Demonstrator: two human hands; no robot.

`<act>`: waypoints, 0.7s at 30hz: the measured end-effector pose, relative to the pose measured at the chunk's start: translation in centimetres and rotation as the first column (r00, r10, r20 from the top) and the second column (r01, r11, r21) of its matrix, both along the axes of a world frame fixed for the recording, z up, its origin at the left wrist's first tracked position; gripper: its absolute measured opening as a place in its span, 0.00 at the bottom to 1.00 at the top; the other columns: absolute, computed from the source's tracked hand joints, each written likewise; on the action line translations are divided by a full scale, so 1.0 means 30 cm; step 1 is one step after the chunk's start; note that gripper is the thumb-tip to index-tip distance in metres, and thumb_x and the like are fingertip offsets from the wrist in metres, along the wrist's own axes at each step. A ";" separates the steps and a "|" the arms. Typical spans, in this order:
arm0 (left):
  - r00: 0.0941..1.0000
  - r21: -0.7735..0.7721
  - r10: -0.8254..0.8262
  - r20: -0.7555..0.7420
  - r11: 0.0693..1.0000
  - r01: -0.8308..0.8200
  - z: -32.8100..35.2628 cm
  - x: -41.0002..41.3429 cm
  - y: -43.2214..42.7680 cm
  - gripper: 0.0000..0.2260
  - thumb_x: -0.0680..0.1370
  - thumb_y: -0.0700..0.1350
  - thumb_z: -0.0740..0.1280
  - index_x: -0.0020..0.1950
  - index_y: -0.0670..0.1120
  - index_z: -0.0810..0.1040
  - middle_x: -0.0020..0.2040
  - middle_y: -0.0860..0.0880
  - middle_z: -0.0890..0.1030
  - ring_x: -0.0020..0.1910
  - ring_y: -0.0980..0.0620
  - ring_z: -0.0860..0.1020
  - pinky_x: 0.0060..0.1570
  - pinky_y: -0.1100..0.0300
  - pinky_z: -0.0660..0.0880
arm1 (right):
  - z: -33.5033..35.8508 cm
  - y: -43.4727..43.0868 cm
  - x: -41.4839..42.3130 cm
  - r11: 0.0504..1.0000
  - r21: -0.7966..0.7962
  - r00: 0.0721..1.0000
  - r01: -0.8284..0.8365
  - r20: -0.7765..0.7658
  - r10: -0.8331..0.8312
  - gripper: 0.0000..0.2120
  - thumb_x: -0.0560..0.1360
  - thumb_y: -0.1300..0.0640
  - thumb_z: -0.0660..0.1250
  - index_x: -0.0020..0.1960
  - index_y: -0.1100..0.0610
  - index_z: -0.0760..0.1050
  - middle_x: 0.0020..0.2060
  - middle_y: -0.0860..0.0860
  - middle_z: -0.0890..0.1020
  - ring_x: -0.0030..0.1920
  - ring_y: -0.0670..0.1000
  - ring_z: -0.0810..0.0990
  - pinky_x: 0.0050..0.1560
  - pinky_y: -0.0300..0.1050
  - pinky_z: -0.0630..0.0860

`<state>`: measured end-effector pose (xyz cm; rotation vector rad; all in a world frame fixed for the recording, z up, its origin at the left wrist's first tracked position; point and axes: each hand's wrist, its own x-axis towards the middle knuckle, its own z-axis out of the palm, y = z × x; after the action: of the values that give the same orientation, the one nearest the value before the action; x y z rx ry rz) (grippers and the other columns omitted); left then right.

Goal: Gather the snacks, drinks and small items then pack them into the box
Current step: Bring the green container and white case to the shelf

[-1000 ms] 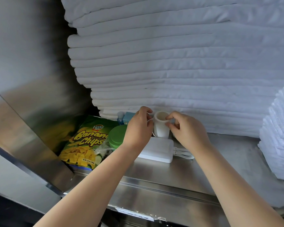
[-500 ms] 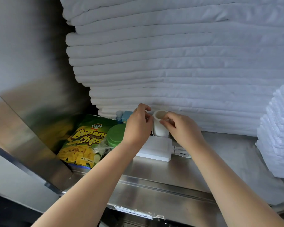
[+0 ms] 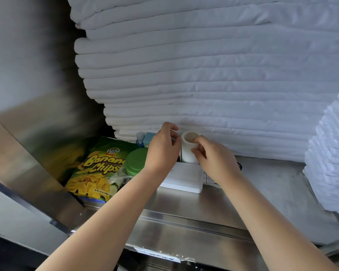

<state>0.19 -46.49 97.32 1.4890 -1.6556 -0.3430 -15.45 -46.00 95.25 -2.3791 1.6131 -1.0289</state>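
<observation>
A white cylinder-shaped roll (image 3: pixel 187 151) stands upright on the steel shelf (image 3: pixel 262 192), against the stacked white linens. My right hand (image 3: pixel 211 157) pinches its rim and side from the right. My left hand (image 3: pixel 162 147) reaches in from the left with curled fingers at the roll's left side; what it holds is hidden. In front of the roll lies a flat white box-like device (image 3: pixel 184 178). A green and yellow bag of banana chips (image 3: pixel 98 171) lies at the left with a green-lidded container (image 3: pixel 136 161) on it. A small blue carton (image 3: pixel 148 138) and a small bottle (image 3: pixel 139 137) stand behind.
A tall stack of folded white linens (image 3: pixel 204 75) fills the back of the shelf. Another white pile (image 3: pixel 333 163) sits at the right. A steel side wall (image 3: pixel 27 114) closes the left. White cables (image 3: pixel 207 178) lie beside the device.
My right hand's fingers have shifted onto the roll's rim. Both hands stay at the roll, which remains standing in place.
</observation>
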 end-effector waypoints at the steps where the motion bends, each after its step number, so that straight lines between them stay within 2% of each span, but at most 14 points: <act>1: 1.000 0.001 -0.001 -0.003 1.000 0.001 0.001 0.000 -0.001 0.10 0.76 0.39 0.65 0.56 0.48 0.71 0.42 0.58 0.76 0.38 0.61 0.75 0.36 0.65 0.72 | 0.003 -0.002 0.006 1.000 -0.002 1.000 0.011 0.013 -0.011 0.10 0.76 0.54 0.66 0.57 0.53 0.76 0.35 0.47 0.78 0.37 0.53 0.77 0.34 0.45 0.72; 3: 1.000 0.008 -0.001 -0.011 1.000 0.001 0.003 0.003 -0.003 0.10 0.76 0.39 0.65 0.56 0.48 0.71 0.42 0.57 0.76 0.38 0.61 0.75 0.34 0.70 0.70 | 0.005 -0.005 0.019 1.000 -0.009 0.999 0.016 0.040 -0.016 0.11 0.75 0.54 0.68 0.56 0.53 0.78 0.37 0.48 0.77 0.37 0.52 0.77 0.35 0.45 0.73; 6: 1.000 0.028 0.007 -0.029 1.000 -0.006 0.005 0.012 -0.004 0.09 0.76 0.40 0.65 0.55 0.47 0.72 0.42 0.56 0.77 0.38 0.59 0.76 0.33 0.72 0.69 | 0.001 -0.006 0.032 0.999 -0.021 0.995 0.033 0.096 -0.030 0.10 0.73 0.55 0.71 0.54 0.53 0.80 0.40 0.49 0.73 0.36 0.50 0.74 0.34 0.46 0.74; 11: 0.999 0.028 0.021 -0.038 0.999 -0.020 0.008 0.013 0.006 0.07 0.77 0.41 0.64 0.55 0.47 0.73 0.42 0.54 0.78 0.39 0.55 0.78 0.35 0.64 0.72 | -0.014 -0.001 0.041 0.998 -0.055 0.987 0.027 0.161 -0.018 0.12 0.71 0.57 0.73 0.55 0.53 0.81 0.49 0.51 0.72 0.40 0.51 0.77 0.37 0.50 0.78; 14: 0.996 0.046 0.024 -0.090 0.999 -0.020 0.010 0.018 0.010 0.07 0.77 0.40 0.62 0.54 0.48 0.73 0.41 0.54 0.79 0.37 0.57 0.77 0.34 0.66 0.71 | -0.022 -0.002 0.048 0.998 -0.064 0.983 0.028 0.180 -0.016 0.12 0.71 0.56 0.73 0.55 0.52 0.81 0.55 0.52 0.75 0.42 0.53 0.79 0.41 0.48 0.78; 18: 0.990 0.066 0.013 -0.141 0.998 -0.004 0.011 0.032 0.014 0.09 0.77 0.39 0.60 0.53 0.51 0.73 0.42 0.53 0.82 0.35 0.57 0.77 0.35 0.61 0.73 | -0.024 -0.012 0.059 0.996 -0.079 0.981 0.041 0.194 -0.025 0.13 0.69 0.56 0.75 0.53 0.51 0.82 0.53 0.50 0.77 0.38 0.51 0.79 0.40 0.41 0.74; 21: 0.987 0.065 0.007 -0.160 0.998 0.004 0.003 0.041 0.015 0.10 0.76 0.38 0.60 0.53 0.50 0.73 0.43 0.56 0.81 0.38 0.61 0.77 0.35 0.67 0.72 | -0.027 -0.014 0.064 0.995 -0.095 0.975 0.042 0.220 -0.020 0.13 0.68 0.56 0.76 0.52 0.50 0.82 0.51 0.49 0.77 0.36 0.49 0.79 0.39 0.38 0.71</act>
<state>1.40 -46.04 97.40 1.4705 -1.5280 -0.5074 -13.53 -46.43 94.43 -2.2111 1.5592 -1.3537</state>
